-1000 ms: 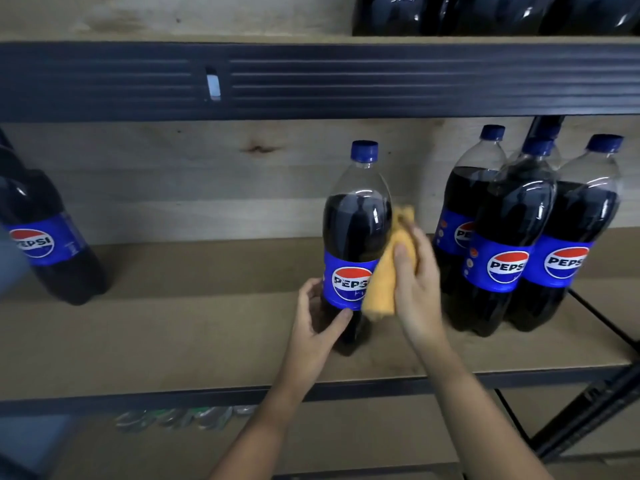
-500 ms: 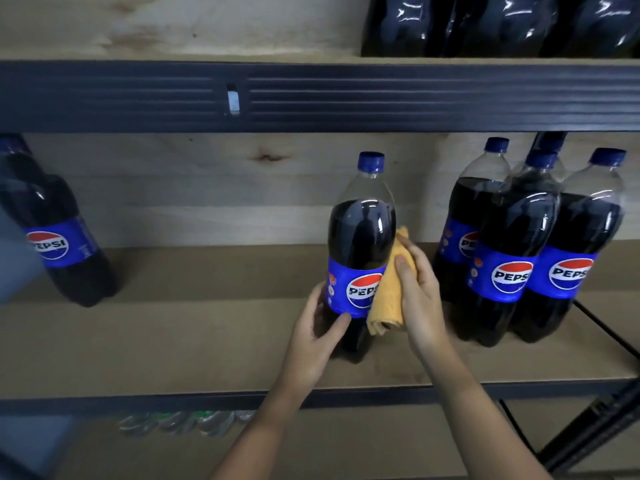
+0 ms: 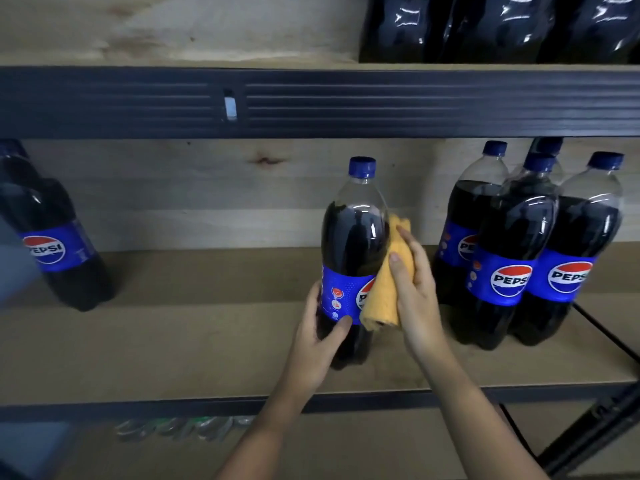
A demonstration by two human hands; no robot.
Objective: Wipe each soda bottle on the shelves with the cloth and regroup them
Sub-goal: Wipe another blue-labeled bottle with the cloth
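At the left end of the shelf (image 3: 173, 348), a lone bottle (image 3: 52, 233) stands near the back wall (image 3: 207, 188), its Pepsi label facing forward and its top cut off by the dark rail (image 3: 138, 102) of the upper shelf.

Toward the middle of the shelf, nearer the front edge than the other bottles, stands the bottle (image 3: 349, 244) being wiped, upright with its blue cap on. The left hand (image 3: 317, 344) grips its lower body from the left, thumb across the front just under the blue label and fingers curled round the far side. The right hand (image 3: 414, 289) presses a folded yellow cloth (image 3: 384, 292) against the bottle's right side, the cloth running from the shoulder down over the right part of the label; the fingers lie over the cloth and pinch it against the plastic. The two hands are apart, one on each side of this bottle.

To the right, well clear of the wiped bottle, a group (image 3: 526, 258) of bottles stands tight together toward the right end of the shelf, touching one another, labels forward. Four blue caps show there, one at the back mostly hidden.

On the upper shelf, at its right end, the dark bases of more bottles (image 3: 498, 29) show in a row.

Below the front edge of the shelf, blurred pale and green shapes (image 3: 183, 427) lie on a lower level; what they are cannot be told.
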